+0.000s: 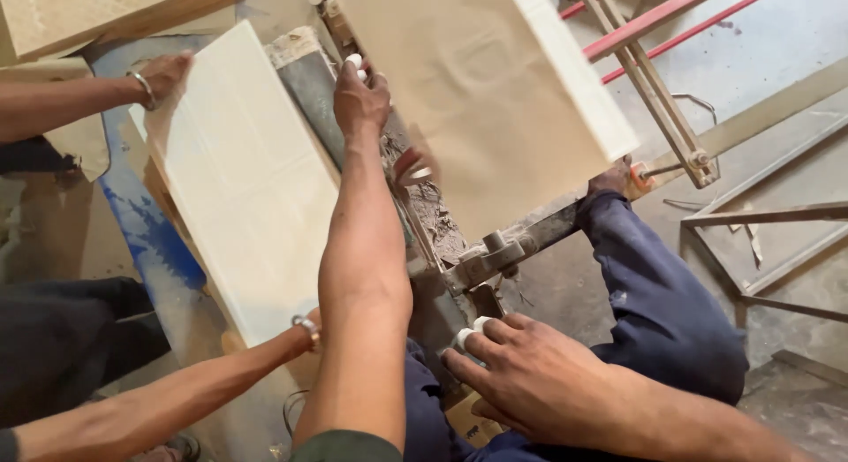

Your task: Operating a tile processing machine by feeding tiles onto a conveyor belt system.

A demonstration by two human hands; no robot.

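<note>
— What are the two hands on?
— Both grip the tile cutter (459, 259): the left hand (360, 95) is closed on a white knob (355, 66) at its far end, and the right hand (521, 369) is closed on a white knob (470, 334) at its near end.
— And the tiles?
— A pale tile (247, 179) lies left of the cutter, held by another person's hands; a second tile (486, 82) tilts up on its right.

Left hand (359, 95) gripping white knob (355, 65) — right hand (521, 374) on near knob (470, 334), cream tile (243, 179) beside cutter (442, 241).
</note>
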